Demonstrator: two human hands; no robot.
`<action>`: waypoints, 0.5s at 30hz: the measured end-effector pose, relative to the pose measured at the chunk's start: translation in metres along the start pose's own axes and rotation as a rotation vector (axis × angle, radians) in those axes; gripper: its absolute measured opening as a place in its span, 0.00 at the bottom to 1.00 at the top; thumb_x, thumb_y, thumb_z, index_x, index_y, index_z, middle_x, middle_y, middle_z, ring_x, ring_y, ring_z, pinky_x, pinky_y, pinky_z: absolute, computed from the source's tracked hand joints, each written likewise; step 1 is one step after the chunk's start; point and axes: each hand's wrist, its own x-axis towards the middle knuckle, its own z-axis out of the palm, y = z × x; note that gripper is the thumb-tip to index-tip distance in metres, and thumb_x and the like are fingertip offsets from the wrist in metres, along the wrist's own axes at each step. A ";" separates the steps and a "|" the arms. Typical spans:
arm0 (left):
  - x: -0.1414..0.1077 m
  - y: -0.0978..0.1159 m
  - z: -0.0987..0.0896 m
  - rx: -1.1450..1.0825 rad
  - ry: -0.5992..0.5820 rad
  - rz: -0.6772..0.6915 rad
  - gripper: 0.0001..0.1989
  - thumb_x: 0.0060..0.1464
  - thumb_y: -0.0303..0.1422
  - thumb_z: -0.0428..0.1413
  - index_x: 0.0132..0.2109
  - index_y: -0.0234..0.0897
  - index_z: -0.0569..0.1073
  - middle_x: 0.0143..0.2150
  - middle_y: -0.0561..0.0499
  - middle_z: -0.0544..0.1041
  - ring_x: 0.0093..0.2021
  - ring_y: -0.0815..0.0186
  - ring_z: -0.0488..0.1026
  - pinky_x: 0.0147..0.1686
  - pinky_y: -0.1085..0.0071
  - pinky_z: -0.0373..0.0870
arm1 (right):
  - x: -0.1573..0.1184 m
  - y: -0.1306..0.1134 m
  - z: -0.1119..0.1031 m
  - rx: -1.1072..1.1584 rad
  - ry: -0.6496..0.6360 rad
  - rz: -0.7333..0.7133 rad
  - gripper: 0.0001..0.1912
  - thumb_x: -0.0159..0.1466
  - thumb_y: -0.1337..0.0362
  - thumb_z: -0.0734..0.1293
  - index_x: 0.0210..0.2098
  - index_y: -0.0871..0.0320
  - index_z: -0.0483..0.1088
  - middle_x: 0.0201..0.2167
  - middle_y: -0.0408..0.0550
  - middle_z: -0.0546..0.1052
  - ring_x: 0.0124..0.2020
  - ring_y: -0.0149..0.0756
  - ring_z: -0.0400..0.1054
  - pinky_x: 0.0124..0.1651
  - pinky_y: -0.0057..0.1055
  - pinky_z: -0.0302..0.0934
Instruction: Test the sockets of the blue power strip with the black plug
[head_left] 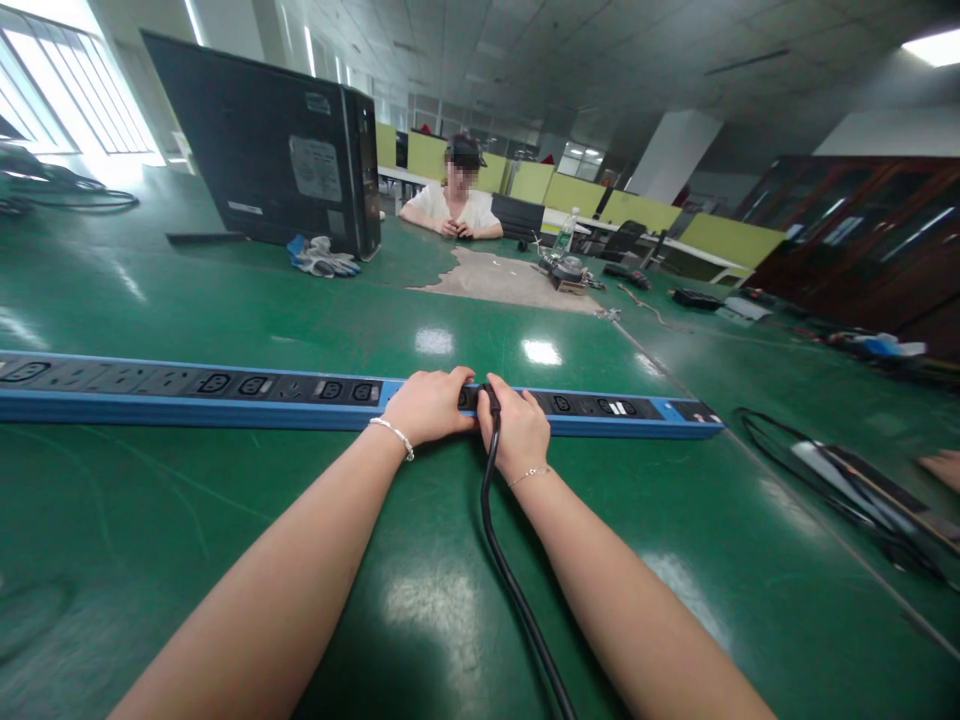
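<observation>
A long blue power strip with a row of black sockets lies across the green surface in front of me. My left hand is closed around the strip near its middle, thumb on the near side. Right beside it, my right hand pinches the black plug of a power cord at a socket. How deep the plug sits in the socket is hidden by my fingers. From the plug, the cord hangs down toward me between my forearms.
Farther back stand a black computer tower and work gloves. A seated person is across from me. A bottle and small parts lie behind a bare patch. At right are another strip with cables and a person's hand.
</observation>
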 end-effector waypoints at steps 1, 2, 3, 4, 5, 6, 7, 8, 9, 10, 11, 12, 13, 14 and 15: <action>0.000 0.000 0.000 -0.001 0.004 0.002 0.28 0.50 0.48 0.51 0.54 0.37 0.63 0.45 0.44 0.77 0.44 0.56 0.74 0.44 0.65 0.66 | -0.001 0.001 -0.001 -0.003 -0.008 -0.013 0.20 0.66 0.59 0.54 0.51 0.61 0.68 0.45 0.54 0.76 0.43 0.38 0.72 0.55 0.36 0.56; 0.000 0.000 0.001 0.000 0.007 0.003 0.28 0.50 0.48 0.51 0.54 0.37 0.63 0.45 0.44 0.77 0.44 0.56 0.74 0.44 0.65 0.66 | -0.001 0.003 -0.001 -0.007 -0.016 -0.029 0.21 0.66 0.58 0.54 0.52 0.61 0.67 0.46 0.54 0.76 0.45 0.39 0.71 0.55 0.36 0.56; 0.000 0.000 0.001 0.001 0.010 0.005 0.28 0.50 0.48 0.51 0.54 0.37 0.63 0.44 0.44 0.77 0.44 0.56 0.74 0.44 0.65 0.66 | -0.001 0.004 -0.002 -0.010 -0.026 -0.047 0.21 0.66 0.58 0.54 0.52 0.61 0.67 0.46 0.54 0.76 0.46 0.39 0.71 0.55 0.36 0.56; 0.000 0.000 0.001 0.001 0.013 0.008 0.28 0.50 0.49 0.51 0.54 0.37 0.63 0.44 0.44 0.77 0.44 0.56 0.74 0.44 0.65 0.66 | -0.001 0.005 -0.002 -0.013 -0.035 -0.062 0.21 0.66 0.58 0.54 0.52 0.62 0.67 0.46 0.54 0.76 0.46 0.39 0.71 0.55 0.36 0.56; 0.000 0.000 0.001 0.001 0.015 0.009 0.29 0.50 0.49 0.51 0.54 0.37 0.63 0.44 0.44 0.77 0.44 0.56 0.74 0.44 0.65 0.66 | -0.002 0.006 -0.002 -0.015 -0.039 -0.071 0.21 0.66 0.57 0.54 0.51 0.62 0.67 0.46 0.54 0.76 0.47 0.39 0.70 0.56 0.36 0.55; 0.000 0.000 0.001 0.001 0.015 0.008 0.29 0.50 0.49 0.51 0.54 0.36 0.63 0.45 0.43 0.77 0.45 0.56 0.74 0.44 0.65 0.66 | -0.002 0.007 -0.002 -0.015 -0.037 -0.071 0.21 0.66 0.57 0.54 0.51 0.62 0.67 0.46 0.54 0.76 0.47 0.39 0.70 0.56 0.36 0.55; 0.000 0.000 0.001 0.001 0.013 0.006 0.29 0.50 0.48 0.52 0.54 0.36 0.63 0.45 0.43 0.77 0.45 0.56 0.74 0.45 0.65 0.66 | -0.003 0.007 -0.002 -0.015 -0.034 -0.066 0.21 0.66 0.57 0.54 0.51 0.62 0.67 0.46 0.54 0.76 0.48 0.39 0.70 0.56 0.36 0.55; 0.000 0.000 0.001 0.001 0.010 0.003 0.29 0.50 0.48 0.52 0.55 0.36 0.63 0.45 0.43 0.77 0.45 0.56 0.74 0.45 0.65 0.66 | -0.003 0.008 -0.002 -0.013 -0.030 -0.059 0.22 0.66 0.58 0.54 0.52 0.63 0.67 0.47 0.54 0.76 0.48 0.39 0.70 0.56 0.36 0.54; -0.001 0.001 0.001 0.001 0.007 0.001 0.29 0.50 0.48 0.52 0.55 0.36 0.63 0.46 0.43 0.76 0.46 0.56 0.74 0.46 0.65 0.66 | -0.004 0.008 -0.001 -0.011 -0.028 -0.056 0.22 0.66 0.58 0.54 0.52 0.63 0.66 0.47 0.55 0.75 0.48 0.39 0.70 0.57 0.36 0.54; -0.001 0.001 0.000 0.003 0.005 0.000 0.30 0.50 0.47 0.52 0.56 0.36 0.62 0.46 0.43 0.76 0.46 0.56 0.74 0.46 0.65 0.65 | -0.004 0.008 -0.001 -0.008 -0.031 -0.059 0.22 0.66 0.58 0.54 0.53 0.63 0.66 0.47 0.55 0.75 0.48 0.39 0.70 0.57 0.37 0.54; -0.001 0.002 0.000 0.006 0.006 0.001 0.31 0.50 0.47 0.52 0.57 0.36 0.61 0.46 0.43 0.76 0.46 0.56 0.74 0.46 0.65 0.65 | -0.004 0.009 -0.001 -0.004 -0.040 -0.067 0.22 0.66 0.58 0.55 0.53 0.62 0.66 0.47 0.54 0.75 0.49 0.39 0.69 0.57 0.37 0.53; -0.002 0.002 0.000 0.012 0.011 0.006 0.32 0.51 0.47 0.52 0.59 0.36 0.59 0.47 0.43 0.76 0.46 0.56 0.74 0.46 0.64 0.65 | -0.004 0.010 -0.001 0.001 -0.050 -0.075 0.21 0.66 0.57 0.55 0.53 0.61 0.66 0.47 0.54 0.75 0.49 0.39 0.69 0.58 0.38 0.53; -0.003 0.003 0.000 0.019 0.017 0.014 0.33 0.51 0.47 0.52 0.60 0.36 0.57 0.47 0.43 0.76 0.46 0.55 0.74 0.46 0.64 0.65 | -0.003 0.011 -0.002 0.007 -0.060 -0.079 0.21 0.65 0.57 0.56 0.52 0.61 0.66 0.47 0.53 0.75 0.49 0.39 0.69 0.58 0.38 0.52; -0.003 0.004 0.000 0.028 0.027 0.022 0.34 0.52 0.47 0.51 0.62 0.36 0.55 0.47 0.43 0.76 0.46 0.55 0.73 0.46 0.63 0.65 | -0.002 0.012 -0.002 0.016 -0.067 -0.077 0.20 0.65 0.57 0.56 0.51 0.60 0.67 0.47 0.53 0.76 0.49 0.39 0.69 0.58 0.39 0.52; -0.004 0.004 0.000 0.036 0.036 0.031 0.34 0.52 0.46 0.51 0.63 0.37 0.53 0.48 0.43 0.75 0.46 0.55 0.73 0.46 0.63 0.65 | -0.001 0.014 -0.002 0.027 -0.076 -0.074 0.20 0.65 0.57 0.57 0.51 0.59 0.67 0.47 0.52 0.76 0.49 0.38 0.69 0.58 0.39 0.52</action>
